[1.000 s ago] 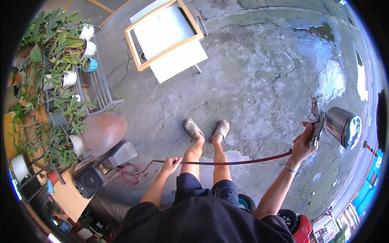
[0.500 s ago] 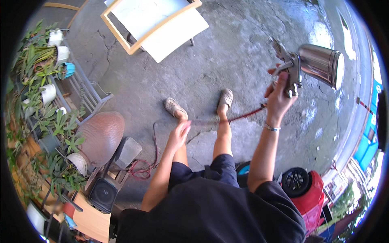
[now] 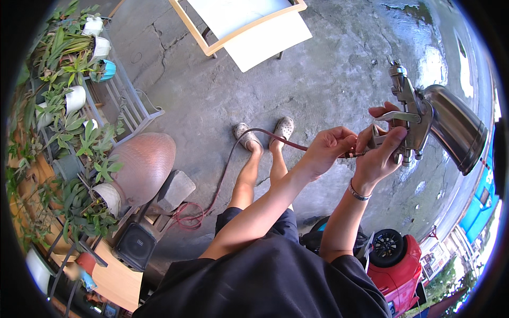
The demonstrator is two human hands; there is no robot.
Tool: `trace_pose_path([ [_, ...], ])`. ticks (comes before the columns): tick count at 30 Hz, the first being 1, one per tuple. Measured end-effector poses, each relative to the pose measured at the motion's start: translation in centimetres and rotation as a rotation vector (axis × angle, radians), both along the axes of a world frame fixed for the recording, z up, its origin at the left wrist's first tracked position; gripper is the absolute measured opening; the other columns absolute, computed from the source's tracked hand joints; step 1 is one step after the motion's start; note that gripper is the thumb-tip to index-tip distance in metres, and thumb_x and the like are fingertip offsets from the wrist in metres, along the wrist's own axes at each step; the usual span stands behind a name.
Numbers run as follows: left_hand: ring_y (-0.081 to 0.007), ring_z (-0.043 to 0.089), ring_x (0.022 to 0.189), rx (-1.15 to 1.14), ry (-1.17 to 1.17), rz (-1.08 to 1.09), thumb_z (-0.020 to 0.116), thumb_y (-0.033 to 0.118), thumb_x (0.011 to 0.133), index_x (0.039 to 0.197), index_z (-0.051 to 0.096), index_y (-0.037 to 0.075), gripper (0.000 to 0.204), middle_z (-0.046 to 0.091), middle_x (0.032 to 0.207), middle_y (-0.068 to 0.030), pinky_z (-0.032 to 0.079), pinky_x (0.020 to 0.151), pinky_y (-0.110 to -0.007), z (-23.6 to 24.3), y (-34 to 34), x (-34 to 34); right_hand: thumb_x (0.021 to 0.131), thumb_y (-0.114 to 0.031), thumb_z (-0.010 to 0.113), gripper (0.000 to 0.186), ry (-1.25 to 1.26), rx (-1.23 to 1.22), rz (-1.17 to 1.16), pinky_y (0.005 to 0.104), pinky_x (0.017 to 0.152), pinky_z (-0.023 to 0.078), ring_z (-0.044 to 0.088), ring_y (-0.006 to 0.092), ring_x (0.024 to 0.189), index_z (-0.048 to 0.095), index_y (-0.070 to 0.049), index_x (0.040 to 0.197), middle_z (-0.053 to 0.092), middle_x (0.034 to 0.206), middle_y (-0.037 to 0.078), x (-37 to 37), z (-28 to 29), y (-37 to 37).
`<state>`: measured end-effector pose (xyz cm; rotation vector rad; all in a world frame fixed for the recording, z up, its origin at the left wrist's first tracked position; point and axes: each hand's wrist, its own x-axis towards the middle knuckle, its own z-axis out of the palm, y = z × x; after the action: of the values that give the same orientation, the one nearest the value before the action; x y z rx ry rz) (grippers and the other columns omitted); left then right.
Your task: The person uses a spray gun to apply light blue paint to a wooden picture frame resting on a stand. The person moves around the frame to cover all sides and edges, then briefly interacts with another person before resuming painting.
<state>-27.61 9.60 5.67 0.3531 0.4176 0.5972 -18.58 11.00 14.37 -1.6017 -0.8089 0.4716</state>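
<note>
My right hand (image 3: 379,153) grips a metal spray gun (image 3: 416,122) on the right, with a large cylindrical steel cup (image 3: 457,130) attached on its right side. Just left of it, my left hand (image 3: 331,148) has its fingers pinched on the dark red air hose (image 3: 286,141) near its end fitting, close to the gun's lower part; whether the fitting is joined to the gun is hard to tell. The hose loops down to a coil (image 3: 185,214) on the floor at lower left.
A wood-framed table (image 3: 225,45) with white boards stands ahead. At left are potted plants (image 3: 71,138) on a metal rack, a clay urn (image 3: 143,164), a concrete block (image 3: 175,191), a speaker (image 3: 135,244) and wooden desk (image 3: 122,289). A red vehicle (image 3: 392,281) is behind at lower right.
My left hand has left its lower spot along the hose and moved up and right beside my right hand. The gun was raised in between and has turned, its cup now tilting downward.
</note>
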Motion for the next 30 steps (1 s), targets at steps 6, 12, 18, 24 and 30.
trace_pose_path([
  [6, -0.0074, 0.061, 0.087, -0.066, 0.012, -0.004, 0.066, 0.032, 0.101, 0.11, 0.066, 0.005, 0.029, 0.068, 0.096, 0.0001, 0.05, 0.08, -0.025, -0.4, -0.8, -0.1, 0.108, -0.05, 0.039, 0.062, -0.004, -0.017, -0.043, 0.0201, 0.036, 0.03, 0.045, 0.0085, 0.037, 0.053, 0.009, 0.121, 0.065, 0.102, 0.018, -0.6, -0.5, -0.7],
  [12, -0.0109, 0.061, 0.084, 0.246, 0.217, -0.161, 0.046, 0.058, 0.103, 0.11, 0.065, 0.003, 0.058, 0.066, 0.091, -0.0021, 0.049, 0.078, -0.028, -4.9, -3.0, -2.0, 0.108, -0.045, 0.045, 0.055, -0.072, -0.03, -0.058, 0.0204, 0.035, 0.029, 0.044, 0.0072, 0.038, 0.056, 0.007, 0.121, 0.068, 0.097, 0.015, 0.5, -0.9, -1.1],
  [18, -0.0138, 0.055, 0.065, 0.543, 0.929, -0.522, 0.052, 0.048, 0.105, 0.082, 0.063, 0.002, 0.052, 0.062, 0.069, -0.0071, 0.045, 0.063, -0.036, -15.2, -8.4, -18.8, 0.105, -0.025, 0.058, 0.03, -0.297, -0.119, -0.175, 0.0214, 0.036, 0.031, 0.044, 0.0046, 0.041, 0.068, 0.003, 0.107, 0.073, 0.085, 0.01, 7.6, -4.3, -0.2],
  [24, -0.0144, 0.046, 0.052, 0.442, 1.475, -0.259, 0.052, 0.052, 0.103, 0.062, 0.054, 0.004, 0.063, 0.049, 0.054, -0.0049, 0.037, 0.052, -0.038, -17.9, -10.7, -37.0, 0.103, -0.027, 0.063, 0.029, -0.644, -0.036, -0.112, 0.0248, 0.04, 0.033, 0.049, 0.0034, 0.045, 0.075, -0.001, 0.097, 0.076, 0.084, 0.006, 13.2, -15.9, 0.5],
  [30, -0.0292, 0.05, 0.05, 0.68, 1.694, -0.027, 0.058, 0.035, 0.101, 0.069, 0.058, -0.005, 0.051, 0.052, 0.057, -0.0189, 0.036, 0.053, -0.045, -13.2, -8.6, -42.6, 0.099, -0.016, 0.068, 0.018, -0.366, -0.268, 0.075, 0.0278, 0.067, 0.054, 0.068, 0.01, 0.074, 0.074, 0.001, 0.101, 0.075, 0.083, 0.006, 3.9, -20.6, 1.7],
])
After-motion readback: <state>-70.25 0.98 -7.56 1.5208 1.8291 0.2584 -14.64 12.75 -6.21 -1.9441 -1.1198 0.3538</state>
